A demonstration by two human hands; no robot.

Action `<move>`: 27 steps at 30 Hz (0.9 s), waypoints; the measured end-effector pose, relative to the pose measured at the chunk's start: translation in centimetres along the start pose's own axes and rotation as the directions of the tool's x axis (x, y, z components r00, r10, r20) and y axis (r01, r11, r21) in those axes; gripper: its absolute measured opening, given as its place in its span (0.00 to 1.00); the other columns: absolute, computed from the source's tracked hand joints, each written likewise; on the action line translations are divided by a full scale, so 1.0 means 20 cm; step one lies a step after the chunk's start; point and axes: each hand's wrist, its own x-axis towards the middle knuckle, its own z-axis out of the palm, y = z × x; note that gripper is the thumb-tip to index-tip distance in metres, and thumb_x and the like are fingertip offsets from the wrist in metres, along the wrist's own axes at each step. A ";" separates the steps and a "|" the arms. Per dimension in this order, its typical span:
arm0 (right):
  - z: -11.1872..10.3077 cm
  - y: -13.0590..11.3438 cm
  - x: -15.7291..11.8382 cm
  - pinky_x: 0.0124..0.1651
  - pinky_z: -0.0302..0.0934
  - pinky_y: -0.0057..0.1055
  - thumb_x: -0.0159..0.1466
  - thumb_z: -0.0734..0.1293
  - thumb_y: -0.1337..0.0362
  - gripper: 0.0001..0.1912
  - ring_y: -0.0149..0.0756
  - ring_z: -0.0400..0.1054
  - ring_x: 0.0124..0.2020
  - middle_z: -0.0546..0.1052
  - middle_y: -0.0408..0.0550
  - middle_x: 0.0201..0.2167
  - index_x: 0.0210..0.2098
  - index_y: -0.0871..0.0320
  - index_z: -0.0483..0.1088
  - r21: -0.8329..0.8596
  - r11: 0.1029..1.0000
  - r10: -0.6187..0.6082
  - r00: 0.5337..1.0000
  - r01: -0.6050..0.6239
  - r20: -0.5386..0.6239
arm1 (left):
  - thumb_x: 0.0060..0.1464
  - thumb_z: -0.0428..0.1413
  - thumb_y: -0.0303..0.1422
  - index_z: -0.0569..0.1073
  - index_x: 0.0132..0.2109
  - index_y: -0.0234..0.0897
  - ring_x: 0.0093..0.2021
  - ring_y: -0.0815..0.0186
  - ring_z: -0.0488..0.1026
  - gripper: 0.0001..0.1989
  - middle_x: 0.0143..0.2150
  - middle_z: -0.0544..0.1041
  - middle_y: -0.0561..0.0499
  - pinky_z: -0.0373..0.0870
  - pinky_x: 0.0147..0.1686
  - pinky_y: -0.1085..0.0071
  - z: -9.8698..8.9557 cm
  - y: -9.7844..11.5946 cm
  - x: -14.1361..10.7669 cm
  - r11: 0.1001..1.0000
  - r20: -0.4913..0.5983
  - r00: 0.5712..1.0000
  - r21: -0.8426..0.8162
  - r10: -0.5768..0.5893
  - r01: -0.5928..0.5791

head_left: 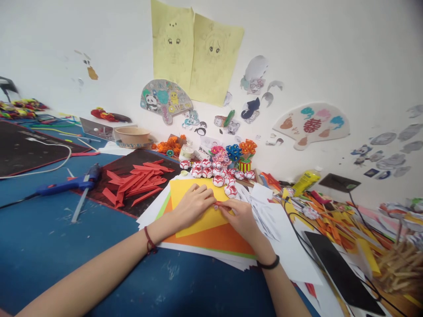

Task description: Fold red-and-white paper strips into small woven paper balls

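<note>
My left hand (197, 203) lies over a yellow paper sheet (194, 226), its fingers curled around one end of a small red paper piece (217, 203). From the other side, my right hand (240, 216) pinches the same piece between thumb and fingers. A bit of white shows under it; most of its shape is covered by my fingers. Orange paper (205, 240) sticks out below the yellow sheet, on a stack of coloured and white sheets. Just beyond my fingers stand several red-and-white paper balls (218, 181).
Red folded paper strips (135, 182) are heaped on a dark mat at left, near a blue glue gun (66, 185). Paper flowers (233, 152) stand by the wall. A phone (340, 273) and its cable lie at right, beside scattered orange and yellow strips (340, 224).
</note>
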 end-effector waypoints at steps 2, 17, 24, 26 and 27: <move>-0.01 0.00 0.00 0.37 0.65 0.33 0.63 0.66 0.71 0.08 0.37 0.75 0.32 0.81 0.47 0.32 0.37 0.55 0.77 0.003 1.000 -0.010 1.000 0.010 0.019 | 0.66 0.47 0.28 0.72 0.43 0.38 0.41 0.61 0.63 0.09 0.42 0.72 0.48 0.53 0.39 0.62 -0.01 0.01 0.00 1.000 0.007 1.000 -0.023 -0.013 0.013; 0.03 -0.03 0.01 0.33 0.57 0.31 0.60 0.64 0.75 0.09 0.36 0.67 0.28 0.73 0.44 0.25 0.25 0.57 0.70 0.033 0.990 0.139 0.989 -0.140 0.043 | 0.63 0.51 0.30 0.70 0.36 0.37 0.40 0.61 0.64 0.06 0.37 0.72 0.50 0.57 0.39 0.65 0.02 0.06 0.02 0.912 0.135 0.967 -0.326 -0.216 0.249; -0.16 0.02 0.05 0.44 0.60 0.34 0.65 0.61 0.64 0.10 0.41 0.70 0.40 0.77 0.51 0.37 0.35 0.57 0.74 -0.047 0.982 0.174 0.973 -0.183 -0.150 | 0.63 0.50 0.29 0.71 0.37 0.38 0.41 0.62 0.65 0.06 0.38 0.72 0.50 0.56 0.40 0.64 -0.01 0.07 0.03 0.906 0.112 0.958 -0.312 -0.263 0.285; -0.30 0.09 -0.01 0.42 0.60 0.35 0.64 0.62 0.60 0.12 0.42 0.71 0.36 0.78 0.53 0.32 0.33 0.59 0.75 -0.210 0.901 0.300 0.896 -0.379 -0.328 | 0.63 0.50 0.29 0.71 0.37 0.38 0.41 0.61 0.65 0.07 0.39 0.72 0.50 0.56 0.40 0.64 -0.02 0.07 0.04 0.910 0.102 0.962 -0.311 -0.254 0.273; -0.38 0.13 -0.06 0.40 0.59 0.36 0.64 0.62 0.58 0.14 0.43 0.71 0.32 0.78 0.53 0.28 0.30 0.60 0.75 -0.313 0.801 0.381 0.837 -0.511 -0.393 | 0.64 0.49 0.29 0.72 0.37 0.38 0.42 0.61 0.65 0.08 0.39 0.72 0.50 0.55 0.40 0.64 -0.03 0.07 0.04 0.912 0.096 0.965 -0.315 -0.245 0.263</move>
